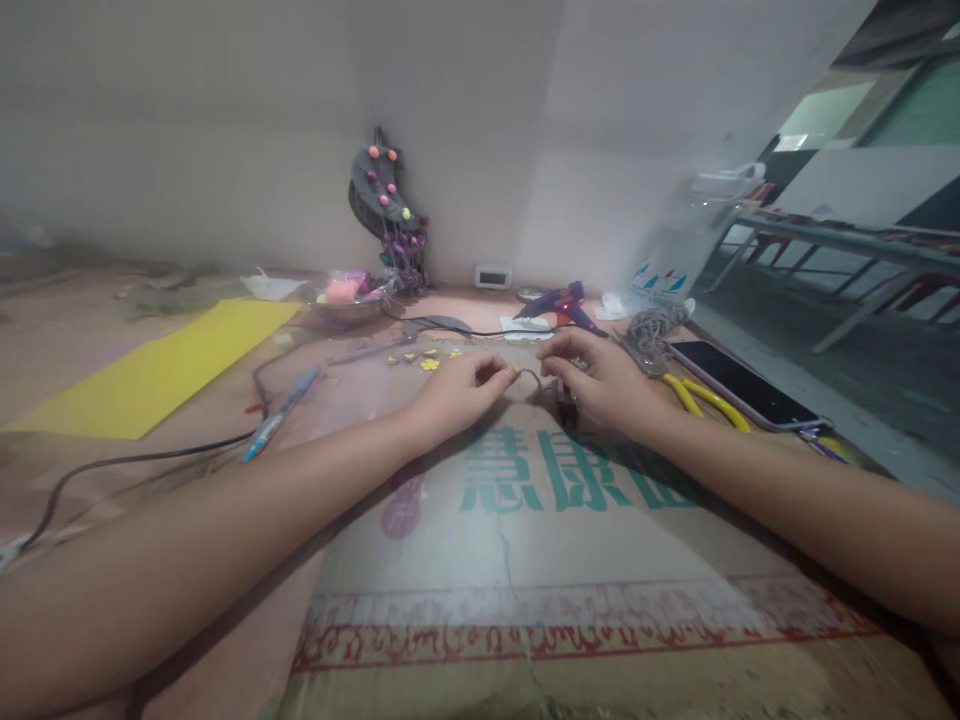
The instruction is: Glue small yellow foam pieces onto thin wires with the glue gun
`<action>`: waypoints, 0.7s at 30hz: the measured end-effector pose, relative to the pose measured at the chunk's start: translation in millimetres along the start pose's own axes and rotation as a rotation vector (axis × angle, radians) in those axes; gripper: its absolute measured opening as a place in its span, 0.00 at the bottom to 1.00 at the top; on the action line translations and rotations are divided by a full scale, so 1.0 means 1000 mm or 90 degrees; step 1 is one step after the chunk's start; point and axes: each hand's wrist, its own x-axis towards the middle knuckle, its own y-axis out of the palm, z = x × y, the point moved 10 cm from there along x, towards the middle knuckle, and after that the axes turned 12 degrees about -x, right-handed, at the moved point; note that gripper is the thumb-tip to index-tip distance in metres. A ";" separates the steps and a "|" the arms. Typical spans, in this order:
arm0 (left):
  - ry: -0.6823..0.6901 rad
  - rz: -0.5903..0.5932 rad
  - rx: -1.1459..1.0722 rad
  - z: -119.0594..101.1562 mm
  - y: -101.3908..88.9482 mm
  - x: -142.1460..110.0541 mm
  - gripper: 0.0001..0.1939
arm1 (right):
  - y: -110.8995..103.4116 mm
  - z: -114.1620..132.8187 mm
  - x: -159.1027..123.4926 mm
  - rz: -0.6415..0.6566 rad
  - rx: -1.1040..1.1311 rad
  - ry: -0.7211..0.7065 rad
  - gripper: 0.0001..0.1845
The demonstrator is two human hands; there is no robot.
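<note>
My left hand (469, 395) is closed in a pinch, with a small yellow piece (515, 371) at its fingertips. From that pinch a thin grey cord (531, 374) curves toward the right. My right hand (592, 375) faces it with curled fingers; a small dark object (566, 403) shows under them, blurred, its kind unclear. Several yellow flower-shaped cutouts (430, 365) lie just beyond my left hand. Both hands are over a printed sheet (450, 560) with green characters and a red border.
A yellow sheet (165, 370), a blue pen (281, 412) and a black cable (142, 457) lie left. Behind are a bowl (349, 310), a grey crescent ornament (375, 190) and a glue gun (559, 303). At right are yellow-handled scissors (705, 400), a phone (742, 385) and a bottle (675, 245).
</note>
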 end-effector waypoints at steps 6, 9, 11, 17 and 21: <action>0.001 -0.007 0.005 0.002 0.000 0.000 0.14 | 0.018 -0.012 0.003 0.130 -0.223 -0.124 0.20; 0.003 -0.002 0.010 0.002 0.000 0.000 0.15 | 0.036 -0.015 -0.002 0.200 -0.271 -0.162 0.22; 0.000 -0.004 0.012 0.003 0.000 0.000 0.15 | 0.040 -0.013 -0.003 0.209 -0.297 -0.170 0.21; 0.007 -0.001 0.002 0.003 0.000 0.000 0.14 | 0.004 0.003 0.004 0.122 -0.385 -0.165 0.14; -0.002 0.002 0.016 0.004 0.000 0.000 0.14 | 0.005 -0.006 0.001 0.255 -0.336 -0.128 0.11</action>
